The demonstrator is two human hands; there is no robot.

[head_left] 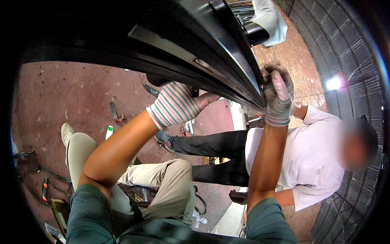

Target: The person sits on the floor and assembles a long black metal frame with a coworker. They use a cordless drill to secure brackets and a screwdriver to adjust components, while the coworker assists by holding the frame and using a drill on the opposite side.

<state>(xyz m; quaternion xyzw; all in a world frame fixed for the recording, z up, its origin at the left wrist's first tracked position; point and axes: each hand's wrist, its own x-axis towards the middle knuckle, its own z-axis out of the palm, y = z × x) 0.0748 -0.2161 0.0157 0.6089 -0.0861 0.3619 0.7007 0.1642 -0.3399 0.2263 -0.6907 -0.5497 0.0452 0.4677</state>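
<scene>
A long black ridged frame (227, 53) stretches across the top of the head view, with a shiny strip along it. My left hand (174, 103), in a white glove with green and pink stripes, grips its lower edge. The left thumb points right along the frame, while the other fingers are partly hidden. At the frame's right edge is my right hand (278, 95), in a similar, dirtier glove. Its fingers curl at the edge with the thumb up against them. Whether a small part sits inside that hand is hidden.
A person (300, 150) in a white shirt stands at the right, one dark-gloved hand (237, 197) lowered. Below lies a reddish floor (81, 93) with an orange-and-black tool (44, 190), cables and scraps. A white cloth (272, 22) hangs at the top right, near a dark ribbed wall (345, 53).
</scene>
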